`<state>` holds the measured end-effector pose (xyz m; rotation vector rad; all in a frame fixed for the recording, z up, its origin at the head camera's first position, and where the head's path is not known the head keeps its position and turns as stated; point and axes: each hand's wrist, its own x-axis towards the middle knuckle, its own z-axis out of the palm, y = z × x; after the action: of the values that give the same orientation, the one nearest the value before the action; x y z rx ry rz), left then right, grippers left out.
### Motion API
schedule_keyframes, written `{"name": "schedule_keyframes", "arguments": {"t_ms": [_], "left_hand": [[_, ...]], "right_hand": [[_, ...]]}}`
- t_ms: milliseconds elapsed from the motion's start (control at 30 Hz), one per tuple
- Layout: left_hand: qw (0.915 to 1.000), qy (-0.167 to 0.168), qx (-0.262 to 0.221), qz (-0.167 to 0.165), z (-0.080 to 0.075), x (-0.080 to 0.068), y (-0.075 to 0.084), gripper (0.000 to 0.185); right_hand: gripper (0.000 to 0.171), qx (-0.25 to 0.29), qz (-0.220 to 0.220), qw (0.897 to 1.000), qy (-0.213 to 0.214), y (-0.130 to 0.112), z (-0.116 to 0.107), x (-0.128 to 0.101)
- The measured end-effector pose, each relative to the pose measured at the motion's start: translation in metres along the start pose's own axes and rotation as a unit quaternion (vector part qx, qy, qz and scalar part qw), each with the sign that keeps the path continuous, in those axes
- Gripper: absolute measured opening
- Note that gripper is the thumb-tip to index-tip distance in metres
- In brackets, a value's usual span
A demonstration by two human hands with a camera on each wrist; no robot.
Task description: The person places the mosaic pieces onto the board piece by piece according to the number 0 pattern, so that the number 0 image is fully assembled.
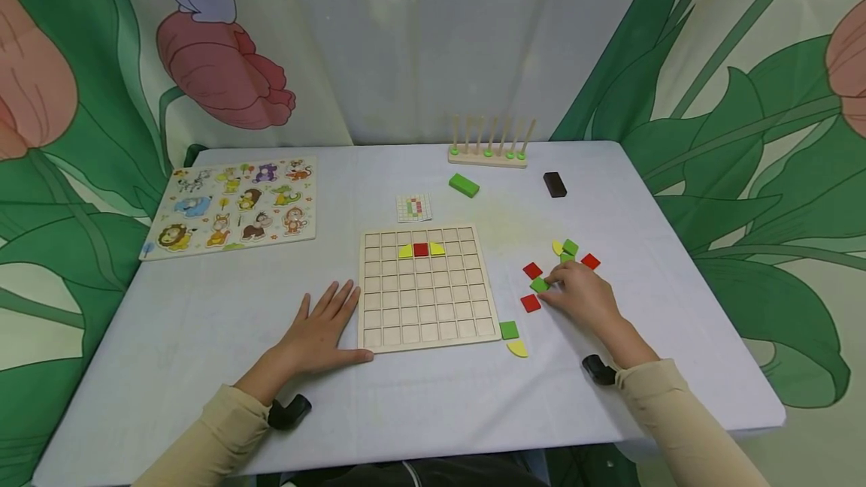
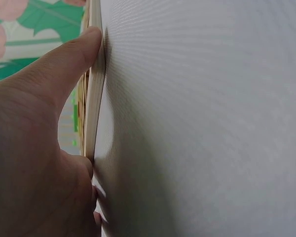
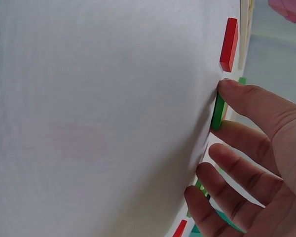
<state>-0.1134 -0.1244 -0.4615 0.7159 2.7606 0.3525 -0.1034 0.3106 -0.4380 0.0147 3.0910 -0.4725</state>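
A wooden grid board [image 1: 419, 307] lies on the table, with a red square tile [image 1: 421, 249] between two yellow quarter-round tiles [image 1: 405, 251] in an upper row. My left hand [image 1: 314, 337] rests spread at the board's left side, its thumb by the near edge; in the left wrist view the thumb [image 2: 64, 64] touches the board's rim [image 2: 94, 98]. To the right of the board, my right hand [image 1: 583, 295] pinches a green square tile [image 3: 218, 111] between thumb and index finger, low at the tabletop. Red square tiles [image 1: 531, 303] lie beside it.
Near the board's lower right corner lie a green tile [image 1: 509, 330] and a yellow tile [image 1: 517, 349]. Behind the board are a pattern card [image 1: 414, 208], a green block [image 1: 464, 186], a peg stand [image 1: 489, 158] and a dark block [image 1: 555, 185]. An animal puzzle [image 1: 233, 209] lies left.
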Motion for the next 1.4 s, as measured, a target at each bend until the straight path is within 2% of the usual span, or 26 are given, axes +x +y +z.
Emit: {"name": "schedule_keyframes", "arguments": {"t_ms": [200,333,567,700,867,1100,1233,1400], "left_hand": [[1.0,-0.002,-0.001,-0.001,0.0,0.0,0.0,0.11],[1.0,-0.001,0.0,0.0,0.0,0.0,-0.001,0.109],[1.0,-0.003,0.0,-0.001,-0.001,-0.002,-0.002,0.109],[1.0,-0.005,-0.002,-0.002,-0.002,-0.002,-0.002,0.109],[0.9999,-0.011,-0.005,-0.002,-0.002,-0.002,-0.002,0.109],[1.0,-0.009,-0.002,-0.003,-0.001,0.001,-0.002,0.109],[0.9999,-0.012,-0.004,-0.001,0.001,0.002,-0.001,0.109],[0.9999,-0.014,-0.001,-0.002,0.001,0.002,-0.001,0.11]], "right_hand": [[0.026,0.017,0.014,1.0,-0.004,0.001,-0.002,-0.001],[0.028,0.024,0.017,0.999,0.015,-0.002,-0.01,0.001],[0.029,0.021,-0.021,0.999,0.036,-0.015,-0.024,0.013],[0.031,0.009,-0.05,0.998,0.028,-0.038,-0.032,0.032],[0.034,-0.014,-0.102,0.995,0.01,-0.082,-0.039,0.057],[0.03,-0.036,-0.223,0.974,-0.017,-0.152,-0.023,0.083],[0.027,-0.044,-0.244,0.968,-0.048,-0.171,-0.007,0.088],[0.029,-0.044,-0.245,0.965,-0.083,-0.177,0.011,0.094]]}}
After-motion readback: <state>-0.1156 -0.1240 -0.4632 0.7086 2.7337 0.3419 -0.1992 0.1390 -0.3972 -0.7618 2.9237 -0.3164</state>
